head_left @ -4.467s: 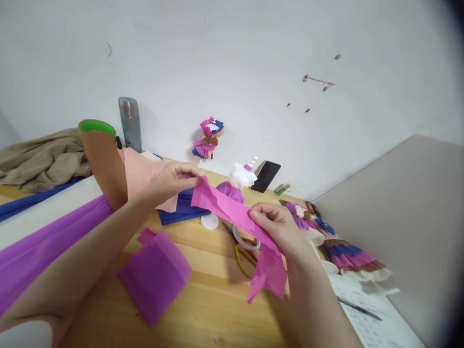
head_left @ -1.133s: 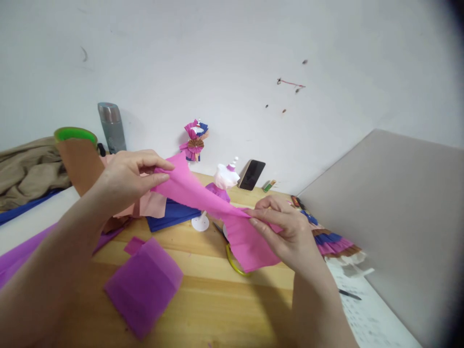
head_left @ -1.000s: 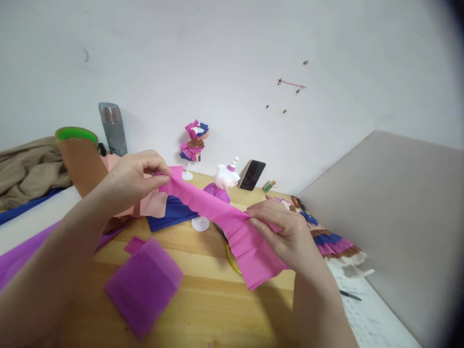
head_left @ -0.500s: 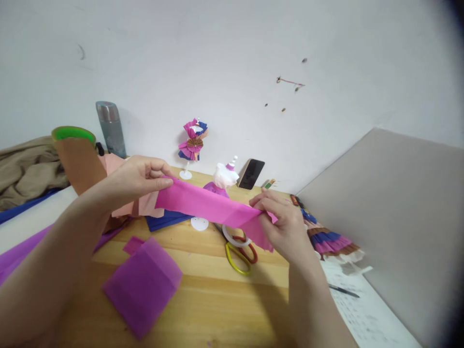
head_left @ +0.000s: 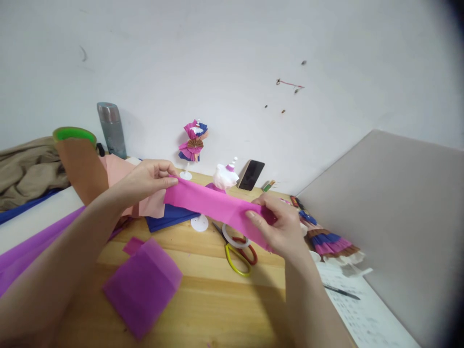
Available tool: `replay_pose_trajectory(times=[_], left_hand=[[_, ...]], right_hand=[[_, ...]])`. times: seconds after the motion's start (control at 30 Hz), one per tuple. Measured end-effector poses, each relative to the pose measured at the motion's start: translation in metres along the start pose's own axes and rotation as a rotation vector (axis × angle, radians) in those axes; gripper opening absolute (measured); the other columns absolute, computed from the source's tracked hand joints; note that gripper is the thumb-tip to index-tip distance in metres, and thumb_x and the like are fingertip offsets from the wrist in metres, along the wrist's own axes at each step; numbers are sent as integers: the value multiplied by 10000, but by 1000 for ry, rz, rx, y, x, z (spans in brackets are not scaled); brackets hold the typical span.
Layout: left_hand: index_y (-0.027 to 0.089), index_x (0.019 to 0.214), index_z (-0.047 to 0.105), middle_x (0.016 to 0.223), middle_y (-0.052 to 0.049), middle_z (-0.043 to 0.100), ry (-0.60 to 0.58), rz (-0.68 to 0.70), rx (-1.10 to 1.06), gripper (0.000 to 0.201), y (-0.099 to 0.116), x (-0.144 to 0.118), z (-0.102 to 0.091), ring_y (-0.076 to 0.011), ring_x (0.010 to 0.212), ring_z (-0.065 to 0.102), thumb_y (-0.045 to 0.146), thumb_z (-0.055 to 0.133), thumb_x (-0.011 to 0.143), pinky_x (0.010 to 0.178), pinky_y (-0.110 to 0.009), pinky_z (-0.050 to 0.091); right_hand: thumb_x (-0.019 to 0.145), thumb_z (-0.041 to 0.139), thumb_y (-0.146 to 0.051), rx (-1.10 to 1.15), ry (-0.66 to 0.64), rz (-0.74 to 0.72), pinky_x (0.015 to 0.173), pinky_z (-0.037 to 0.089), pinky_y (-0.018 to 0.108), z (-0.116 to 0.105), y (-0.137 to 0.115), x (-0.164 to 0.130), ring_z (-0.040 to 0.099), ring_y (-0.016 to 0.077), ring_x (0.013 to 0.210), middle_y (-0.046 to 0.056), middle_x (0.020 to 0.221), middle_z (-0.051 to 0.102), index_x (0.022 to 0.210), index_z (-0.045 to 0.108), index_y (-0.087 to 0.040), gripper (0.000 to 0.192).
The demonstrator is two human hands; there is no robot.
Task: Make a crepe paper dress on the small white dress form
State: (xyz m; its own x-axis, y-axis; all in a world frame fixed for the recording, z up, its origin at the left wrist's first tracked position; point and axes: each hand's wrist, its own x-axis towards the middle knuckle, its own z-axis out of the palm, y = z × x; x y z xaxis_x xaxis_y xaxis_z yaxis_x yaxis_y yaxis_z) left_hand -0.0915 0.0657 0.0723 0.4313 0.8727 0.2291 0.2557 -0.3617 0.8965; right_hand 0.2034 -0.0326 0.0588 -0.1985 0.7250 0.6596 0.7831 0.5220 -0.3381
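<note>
The pink strip (head_left: 213, 205) is a long, narrow band of crepe paper, bright magenta, with a faint crinkled grain and what looks like a fold along its length; it is pulled fairly flat and straight. It hangs in the air above the wooden table (head_left: 217, 299), slanting down from upper left to lower right, and spans the gap between the two hands. The left hand (head_left: 148, 179) pinches the strip's upper end between thumb and fingertips, the other fingers curled in. The right hand (head_left: 282, 227) grips the lower end, thumb on top and fingers wrapped behind, so that the paper's last part is bunched and partly hidden in the hand. Under the strip, on the table, lie scissors (head_left: 237, 249) with yellow and red handles, a white tape ring (head_left: 232, 236) and the round white base of a small mannequin (head_left: 223, 178) dressed in purple. Nearer the person lies a folded purple sheet (head_left: 143, 285). Behind the left hand lie peach paper (head_left: 125, 171) and blue paper (head_left: 170, 217). A phone (head_left: 251, 175) leans on the wall, and a flask (head_left: 111, 129) stands at the back left.
</note>
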Motion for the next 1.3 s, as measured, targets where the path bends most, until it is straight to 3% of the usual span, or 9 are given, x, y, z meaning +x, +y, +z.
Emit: replay_pose_trajectory(times=[0.17, 0.37, 0.47, 0.6, 0.77, 0.9, 1.03, 1.17, 1.3], left_hand=[[183, 747, 696, 694, -12, 707, -63, 41, 55, 136, -4, 3, -8, -131, 641, 630, 298, 706, 676, 589, -215, 508], [164, 737, 687, 541, 29, 606, 67, 90, 124, 91, 7, 8, -4, -73, 456, 521, 254, 672, 736, 426, -163, 393], [151, 771, 659, 479, 46, 564, 50, 63, 74, 66, 16, 15, 2, -78, 408, 530, 215, 640, 770, 407, -165, 403], [147, 795, 636, 566, 5, 659, -30, 46, -41, 72, 24, 28, 7, -123, 534, 649, 216, 641, 776, 536, -206, 529], [149, 850, 662, 592, 22, 642, -118, 24, -47, 177, 19, 41, 7, -115, 540, 621, 155, 696, 677, 535, -212, 507], [151, 775, 670, 569, 30, 598, -137, 84, 21, 117, 11, 48, 5, -92, 515, 552, 186, 699, 667, 486, -196, 423], [148, 727, 669, 677, 12, 643, -157, 167, 36, 109, 9, 54, 5, -107, 621, 581, 228, 710, 666, 576, -212, 453], [142, 713, 650, 678, -2, 640, -194, 184, -70, 109, 7, 57, 8, -121, 641, 595, 221, 719, 684, 615, -237, 465], [150, 684, 612, 909, -73, 718, -227, 191, -201, 90, 3, 58, 13, -174, 804, 660, 190, 691, 695, 705, -283, 502]], right_hand=[[863, 600, -220, -20, 22, -36, 540, 364, 271, 0, 0, 1, 501, 133, 573, -13, 631, 578, 744, 600, -199, 121], [862, 608, -210, -12, 70, -22, 526, 365, 268, 0, -2, 2, 503, 128, 558, -16, 627, 587, 734, 610, -203, 128], [856, 602, -214, -34, 146, 7, 543, 382, 276, 3, 0, 2, 516, 137, 562, -13, 624, 592, 717, 609, -205, 139], [861, 603, -229, -59, 194, 31, 549, 393, 281, 7, 4, 3, 523, 145, 574, -10, 622, 585, 723, 611, -204, 141], [832, 664, -266, -10, 185, 53, 634, 461, 311, 13, 8, 3, 615, 179, 676, 13, 769, 700, 872, 677, -213, 68], [856, 603, -247, 40, 171, 68, 587, 429, 302, 17, 11, 9, 576, 162, 606, -2, 666, 645, 756, 665, -215, 122], [822, 582, -232, 108, 153, 66, 572, 396, 295, 19, 13, 15, 537, 155, 600, 0, 633, 579, 688, 631, -203, 145], [765, 528, -172, 165, 122, 135, 533, 357, 268, 18, 11, 16, 519, 140, 572, -17, 619, 573, 687, 608, -199, 115], [699, 488, -124, 130, 96, 144, 543, 333, 266, 14, 9, 15, 487, 135, 575, -27, 598, 533, 638, 549, -200, 116]])
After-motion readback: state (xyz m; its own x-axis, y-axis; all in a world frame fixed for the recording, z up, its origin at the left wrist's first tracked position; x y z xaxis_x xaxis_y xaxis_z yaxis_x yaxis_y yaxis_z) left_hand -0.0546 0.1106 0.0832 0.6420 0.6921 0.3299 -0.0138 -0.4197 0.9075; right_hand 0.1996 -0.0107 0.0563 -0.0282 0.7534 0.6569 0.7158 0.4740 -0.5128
